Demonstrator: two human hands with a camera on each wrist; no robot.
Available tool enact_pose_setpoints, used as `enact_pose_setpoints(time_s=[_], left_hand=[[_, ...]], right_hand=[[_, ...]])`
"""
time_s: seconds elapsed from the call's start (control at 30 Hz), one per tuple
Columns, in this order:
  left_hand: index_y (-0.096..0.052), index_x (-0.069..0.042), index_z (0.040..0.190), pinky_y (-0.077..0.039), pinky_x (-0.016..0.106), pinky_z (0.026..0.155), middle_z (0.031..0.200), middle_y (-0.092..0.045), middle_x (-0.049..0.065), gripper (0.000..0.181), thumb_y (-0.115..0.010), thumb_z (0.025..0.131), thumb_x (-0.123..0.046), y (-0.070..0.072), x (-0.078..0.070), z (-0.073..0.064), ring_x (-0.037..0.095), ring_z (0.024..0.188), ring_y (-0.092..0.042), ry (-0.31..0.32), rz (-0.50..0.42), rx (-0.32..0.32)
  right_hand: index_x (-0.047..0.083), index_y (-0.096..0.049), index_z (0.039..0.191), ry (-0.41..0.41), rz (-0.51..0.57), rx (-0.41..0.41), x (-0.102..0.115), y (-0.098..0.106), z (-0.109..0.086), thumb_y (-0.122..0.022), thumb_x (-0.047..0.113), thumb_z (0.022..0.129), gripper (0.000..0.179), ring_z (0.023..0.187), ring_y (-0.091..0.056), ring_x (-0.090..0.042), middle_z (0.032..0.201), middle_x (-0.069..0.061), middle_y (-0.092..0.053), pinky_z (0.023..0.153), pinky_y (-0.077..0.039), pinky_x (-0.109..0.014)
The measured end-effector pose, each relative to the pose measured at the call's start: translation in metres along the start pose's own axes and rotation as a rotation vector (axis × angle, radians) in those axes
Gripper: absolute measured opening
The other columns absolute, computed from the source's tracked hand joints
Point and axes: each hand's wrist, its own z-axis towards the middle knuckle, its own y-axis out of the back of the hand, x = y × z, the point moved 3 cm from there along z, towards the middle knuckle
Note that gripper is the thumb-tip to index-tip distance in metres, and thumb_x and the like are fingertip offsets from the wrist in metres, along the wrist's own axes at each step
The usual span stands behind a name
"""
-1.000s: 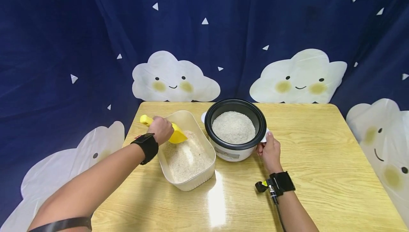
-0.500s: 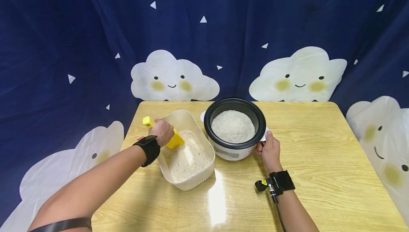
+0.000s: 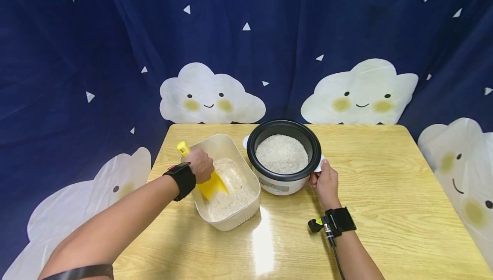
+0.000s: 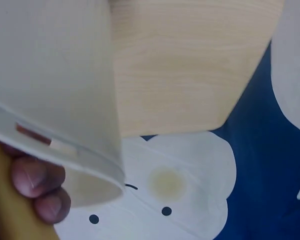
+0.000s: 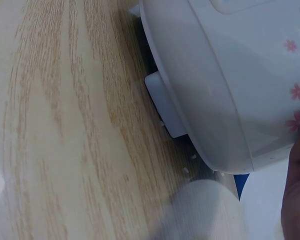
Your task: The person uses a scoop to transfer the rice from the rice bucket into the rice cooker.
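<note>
My left hand [image 3: 201,165] grips a yellow scoop [image 3: 213,187] by its handle, and the blade dips into the rice [image 3: 233,198] inside a cream plastic tub [image 3: 252,206]. In the left wrist view, curled fingers [image 4: 32,177] wrap the scoop's yellow handle [image 4: 10,200] beside the tub wall [image 4: 55,65]. To the right of the tub stands a white rice cooker [image 3: 283,187] with a black inner rim, holding a heap of white rice [image 3: 282,153]. My right hand [image 3: 326,183] holds the cooker's white side handle [image 3: 320,163] between thumb and fingers.
Both containers stand on a light wooden table [image 3: 385,194]. A few loose rice grains [image 5: 186,170] lie by the cooker's foot [image 5: 165,105]. A dark blue curtain [image 3: 285,36] with cloud shapes hangs behind the table's far edge.
My left hand has moved slightly right and toward me, pushing the scoop's blade across and into the tub's rice. My right hand stays on the cooker handle.
</note>
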Motion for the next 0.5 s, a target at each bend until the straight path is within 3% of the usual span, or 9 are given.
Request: enact_pose_setpoints(time_s=[0.13,0.3,0.5], left_hand=[[-0.066,-0.017,0.072,-0.046,0.032,0.057,0.068,-0.062,-0.003,0.037,-0.059,0.098,-0.043,-0.004,-0.004,0.002,0.015,0.057,-0.047,-0.007,-0.084,0.008],[-0.056,-0.016,0.064,-0.036,0.031,0.05,0.06,-0.045,-0.003,0.041,-0.061,0.097,-0.041,-0.015,-0.005,0.004,0.015,0.053,-0.037,-0.001,-0.167,0.011],[-0.059,-0.015,0.068,-0.033,0.032,0.052,0.063,-0.044,-0.003,0.036,-0.062,0.096,-0.037,-0.019,-0.006,0.006,0.015,0.055,-0.037,-0.024,-0.27,0.105]], right_hand=[[0.007,-0.047,0.064,0.005,-0.001,0.008,0.0,0.0,0.0,-0.03,0.037,0.113,0.06,0.04,-0.039,-0.01,0.047,0.002,-0.044,0.043,-0.033,-0.027],[0.008,-0.048,0.065,0.006,0.006,0.01,-0.001,0.0,0.0,-0.03,0.036,0.113,0.059,0.04,-0.039,-0.01,0.047,0.003,-0.044,0.043,-0.033,-0.028],[0.008,-0.047,0.063,0.023,0.006,0.004,-0.003,0.0,0.002,-0.031,0.038,0.113,0.06,0.04,-0.039,-0.009,0.047,0.003,-0.044,0.043,-0.032,-0.028]])
